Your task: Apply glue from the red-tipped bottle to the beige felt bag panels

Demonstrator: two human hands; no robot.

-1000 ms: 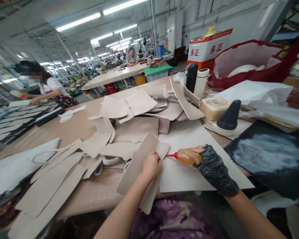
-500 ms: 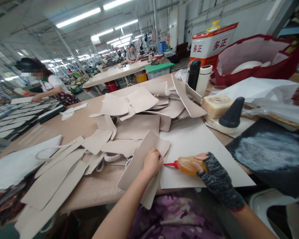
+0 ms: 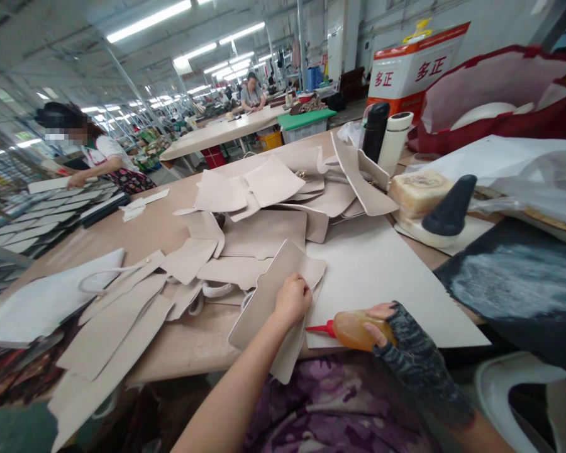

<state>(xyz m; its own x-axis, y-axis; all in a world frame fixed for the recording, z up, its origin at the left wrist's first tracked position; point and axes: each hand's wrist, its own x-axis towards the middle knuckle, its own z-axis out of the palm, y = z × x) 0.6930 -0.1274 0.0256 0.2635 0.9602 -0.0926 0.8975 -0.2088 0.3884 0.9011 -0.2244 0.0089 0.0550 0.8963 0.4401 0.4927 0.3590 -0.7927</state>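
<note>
My left hand (image 3: 293, 299) is closed on the edge of a beige leather panel (image 3: 264, 302), its fingers curled at the right side. The panel is folded or doubled, with a lower flap (image 3: 287, 358) hanging past the table's near edge. In my right hand (image 3: 382, 324), which wears a dark knitted fingerless sleeve, lies a squeeze bottle (image 3: 356, 330) of amber liquid, tipped sideways. Its red nozzle (image 3: 318, 328) points left, its tip at the flap's right edge just below my left hand. Whether liquid is coming out is too small to see.
More beige panels (image 3: 264, 233) are heaped ahead and to the left. A white board (image 3: 377, 277) lies at right, near a black cone-shaped object (image 3: 450, 207), a yellowish block (image 3: 417, 192) and two flasks (image 3: 375, 132). A co-worker (image 3: 99, 151) stands at far left.
The bottle's nozzle tip has slid down along the panel's edge, toward me and away from my left hand. My left hand keeps its grip. The whole view has shifted slightly.
</note>
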